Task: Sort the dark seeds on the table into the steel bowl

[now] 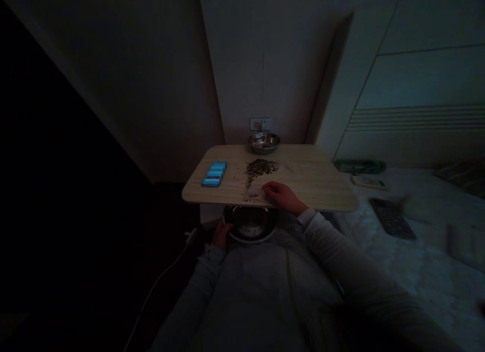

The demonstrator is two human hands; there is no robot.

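My left hand (pixel 222 234) grips the left rim of a metal basin (pixel 232 232) on my lap, just below the table's front edge. A few small specks lie in the basin. My right hand (pixel 279 194) rests on the small wooden table (pixel 318 178) near that edge, its fingers curled and pressed together. Whatever they hold, if anything, is too small and dark to make out. Left of and beyond these fingers lies a spread of small dark green grains, like beans (pixel 261 166), with a thin trail of them running toward the front edge.
A second metal bowl (pixel 263 143) stands at the table's back, below a wall socket (pixel 260 123). A phone with a lit, blurred-out screen (pixel 215 173) lies at the left. On the bed (pixel 364 215) at the right are a green bottle (pixel 359 166) and a dark patterned flat object (pixel 392 218).
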